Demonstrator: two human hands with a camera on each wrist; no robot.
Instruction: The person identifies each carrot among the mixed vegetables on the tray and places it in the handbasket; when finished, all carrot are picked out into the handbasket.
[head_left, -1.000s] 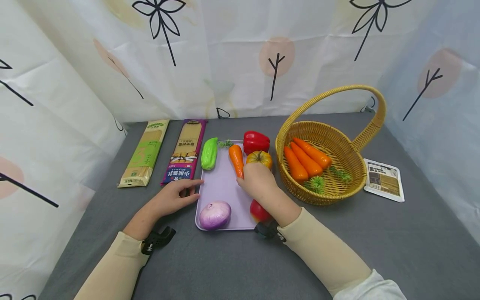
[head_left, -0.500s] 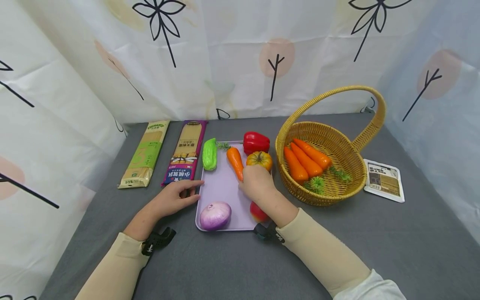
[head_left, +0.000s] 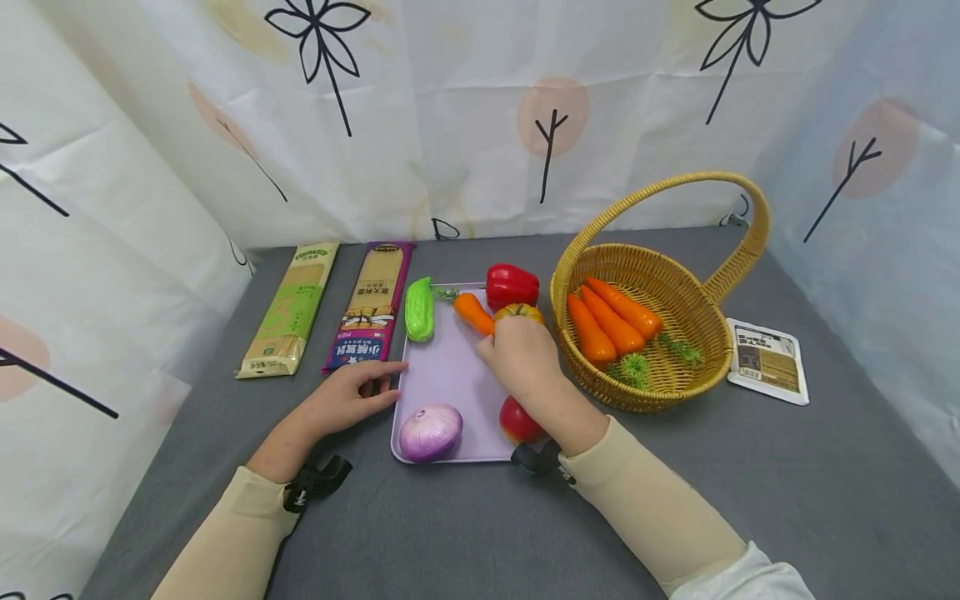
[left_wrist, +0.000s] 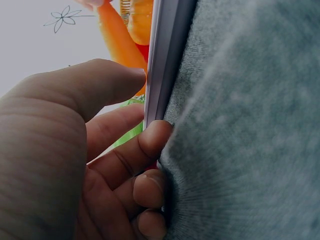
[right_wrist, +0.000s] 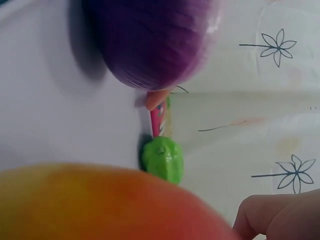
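Observation:
On the lilac tray (head_left: 465,408), my right hand (head_left: 525,350) pinches the narrow end of an orange carrot (head_left: 471,312), whose leafy top points to the back left. The left wrist view shows that carrot (left_wrist: 117,37) slanting up from the tray toward the right fingertips (left_wrist: 95,2). A small yellow pumpkin (head_left: 521,311) shows just behind the right hand. My left hand (head_left: 348,396) rests with thumb and fingertips at the tray's left rim (left_wrist: 159,65). A purple onion (head_left: 431,433), a red fruit (head_left: 519,421), a lumpy green vegetable (head_left: 419,310) and a red bell pepper (head_left: 512,286) surround the work.
A wicker basket (head_left: 712,367) with a tall handle holds 3 carrots (head_left: 611,321) to the right. Beyond it lies a flat printed packet (head_left: 767,360). Two noodle packs, one green (head_left: 292,308) and one purple (head_left: 367,308), lie left of the tray.
The carrot has swung, its tip turning right under my right hand, and less of it shows. My right hand has shifted slightly back and right. The left hand has not moved.

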